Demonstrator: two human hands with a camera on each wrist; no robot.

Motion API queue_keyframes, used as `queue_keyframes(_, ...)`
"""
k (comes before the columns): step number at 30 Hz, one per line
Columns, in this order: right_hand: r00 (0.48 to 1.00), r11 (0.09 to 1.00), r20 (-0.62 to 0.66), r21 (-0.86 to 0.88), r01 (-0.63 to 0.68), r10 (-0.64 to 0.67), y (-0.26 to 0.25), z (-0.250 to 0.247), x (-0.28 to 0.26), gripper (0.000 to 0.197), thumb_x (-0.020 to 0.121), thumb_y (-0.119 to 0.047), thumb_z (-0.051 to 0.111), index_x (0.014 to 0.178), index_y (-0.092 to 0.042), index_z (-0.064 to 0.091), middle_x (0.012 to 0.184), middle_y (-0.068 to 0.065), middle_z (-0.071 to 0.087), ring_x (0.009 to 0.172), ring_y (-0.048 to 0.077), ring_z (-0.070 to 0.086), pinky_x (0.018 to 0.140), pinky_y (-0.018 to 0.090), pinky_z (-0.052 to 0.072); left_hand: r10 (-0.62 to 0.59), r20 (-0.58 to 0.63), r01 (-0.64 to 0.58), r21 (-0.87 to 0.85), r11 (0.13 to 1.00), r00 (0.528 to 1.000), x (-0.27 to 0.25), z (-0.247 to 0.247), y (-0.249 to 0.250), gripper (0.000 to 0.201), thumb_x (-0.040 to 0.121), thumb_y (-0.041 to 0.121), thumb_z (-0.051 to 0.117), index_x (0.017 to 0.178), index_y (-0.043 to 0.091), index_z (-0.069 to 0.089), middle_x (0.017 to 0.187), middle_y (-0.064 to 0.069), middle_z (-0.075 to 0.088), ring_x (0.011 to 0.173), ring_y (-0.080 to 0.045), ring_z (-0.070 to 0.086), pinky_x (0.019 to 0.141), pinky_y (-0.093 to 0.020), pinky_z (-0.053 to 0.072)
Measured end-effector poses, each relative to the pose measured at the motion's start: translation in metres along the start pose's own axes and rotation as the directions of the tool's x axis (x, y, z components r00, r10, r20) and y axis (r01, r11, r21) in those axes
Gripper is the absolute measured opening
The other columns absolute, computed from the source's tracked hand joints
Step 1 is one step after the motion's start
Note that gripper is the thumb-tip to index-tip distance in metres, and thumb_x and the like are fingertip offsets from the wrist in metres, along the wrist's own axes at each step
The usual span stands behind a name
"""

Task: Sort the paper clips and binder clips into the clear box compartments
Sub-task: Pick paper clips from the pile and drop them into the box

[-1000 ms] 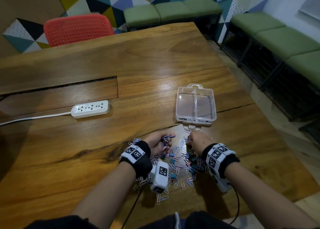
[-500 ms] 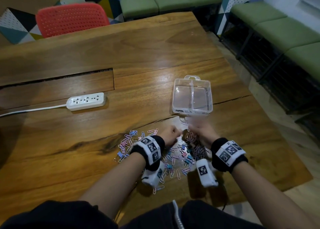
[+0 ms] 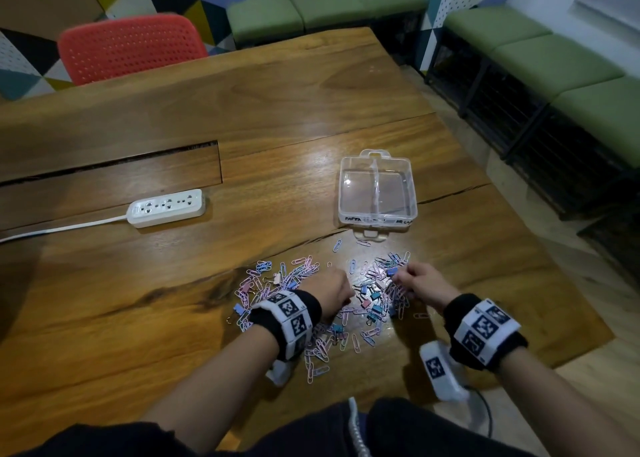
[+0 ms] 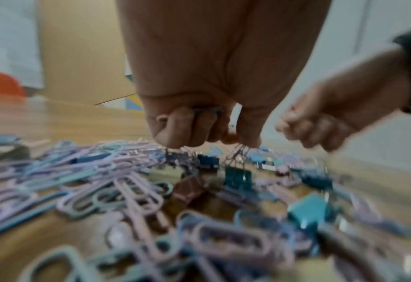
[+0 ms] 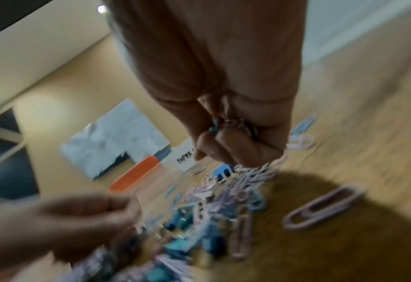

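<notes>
since a second before, both hands had dropped back into the pile: the left hand [image 4: 199, 122] and right hand [image 5: 238, 141] each clenched paper clips [image 3: 304, 273], while the clear box [image 3: 377, 188] beyond the fingertips stood unfilled.

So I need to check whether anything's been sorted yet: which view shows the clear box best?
The head view: the whole clear box shows, open, both compartments looking empty. The right wrist view catches only a blurred labelled edge; the left wrist view misses it.
</notes>
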State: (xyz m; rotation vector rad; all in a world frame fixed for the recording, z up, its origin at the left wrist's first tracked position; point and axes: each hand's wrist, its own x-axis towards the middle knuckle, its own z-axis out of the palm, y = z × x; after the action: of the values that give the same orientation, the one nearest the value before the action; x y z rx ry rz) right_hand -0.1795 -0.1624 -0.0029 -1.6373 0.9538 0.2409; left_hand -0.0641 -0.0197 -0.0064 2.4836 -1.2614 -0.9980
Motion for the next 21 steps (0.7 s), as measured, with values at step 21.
queue_keyframes(21,0.992,0.857,-0.111,-0.515,-0.006,-0.059,0.001,0.029,-0.004,0.020,0.087,-0.031,0.056,0.087,-0.012,0.050,0.079,0.000,0.054,0.067,0.009,0.048,0.053,0.017,0.033,-0.165,0.237,0.286,-0.700,0.654,0.957,-0.008,-0.009,-0.002,0.027,0.091,0.034,0.052,0.071,0.019,0.043,0.064,0.003,0.046,0.048,-0.007,0.044,0.043,-0.018,0.039)
